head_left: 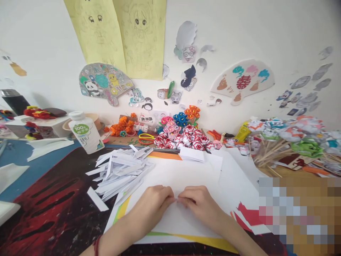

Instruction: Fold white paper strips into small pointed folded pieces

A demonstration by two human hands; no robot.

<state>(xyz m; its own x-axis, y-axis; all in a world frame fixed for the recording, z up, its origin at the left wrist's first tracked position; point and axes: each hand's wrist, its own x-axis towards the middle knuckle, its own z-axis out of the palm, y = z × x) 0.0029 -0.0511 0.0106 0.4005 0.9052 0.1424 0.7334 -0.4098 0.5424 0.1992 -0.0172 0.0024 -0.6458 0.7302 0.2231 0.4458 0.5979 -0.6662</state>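
On the table (64, 209) I see a white sheet (176, 174), the heap of paper strips (119, 174) overlapping its left edge. Over it, my left hand (157, 201) and right hand (202, 202) nearly meet, fingertips pinched; what's between, I can't tell.

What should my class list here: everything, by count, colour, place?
Drawings: two, yellow paper, upper wall
Fan shapes: two, multicoloured and whitish, wall
Cut-outs: many, mixed, wall
Flask: one, black, far left
Bottle: one, white, left of centre
Small flowers: many, orange, pink, blue, back
Rosettes: many, red and white, back centre
Stick flowers: many, mixed, right
Scraps: several, red and white, right
Mat: one, black and red, foreground
Paper strips: many, white, heaped left
Top sheet: one, white, centre
Bracelet: one, red, left wrist
Left hand: one, over top sheet
Right hand: one, over top sheet
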